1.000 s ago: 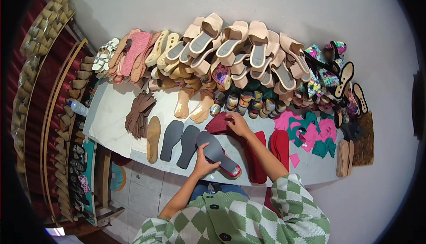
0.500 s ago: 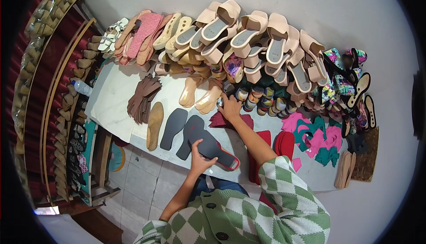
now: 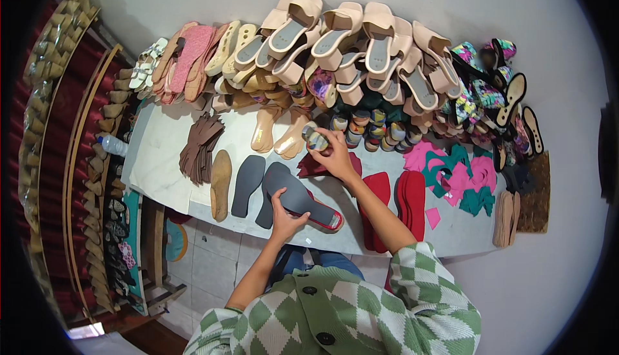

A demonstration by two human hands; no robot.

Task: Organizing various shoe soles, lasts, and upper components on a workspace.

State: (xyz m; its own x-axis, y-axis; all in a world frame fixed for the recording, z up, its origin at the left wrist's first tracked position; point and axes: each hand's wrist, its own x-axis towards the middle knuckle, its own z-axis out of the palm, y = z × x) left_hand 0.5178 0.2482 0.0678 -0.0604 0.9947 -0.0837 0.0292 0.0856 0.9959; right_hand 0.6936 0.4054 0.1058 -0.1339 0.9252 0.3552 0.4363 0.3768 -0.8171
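Observation:
My left hand (image 3: 285,221) grips a grey shoe sole (image 3: 298,195) with a red edge, thumb and fingers on either side of it, tilted above the near edge of the table. A multicoloured patterned shoe heel (image 3: 315,139) is in my right hand (image 3: 334,158), lifted in front of the row of similar heels (image 3: 378,125). Left of the held sole lie another grey sole (image 3: 248,186) and a tan sole-shaped piece (image 3: 221,184). Dark red pieces (image 3: 356,161) lie partly hidden under my right hand.
Beige heeled sandals (image 3: 300,26) are piled along the wall. Brown strips (image 3: 201,145) and nude sole pieces (image 3: 263,129) lie on the table (image 3: 151,155). Red soles (image 3: 411,207) and pink and teal cut pieces (image 3: 458,174) lie to the right. A shelf rack of shoe forms (image 3: 97,187) stands left.
My right hand has picked a patterned heel from the row and brought it nearer and slightly left. The left hand still holds the grey sole, shifted slightly left. The whole view has shifted a little.

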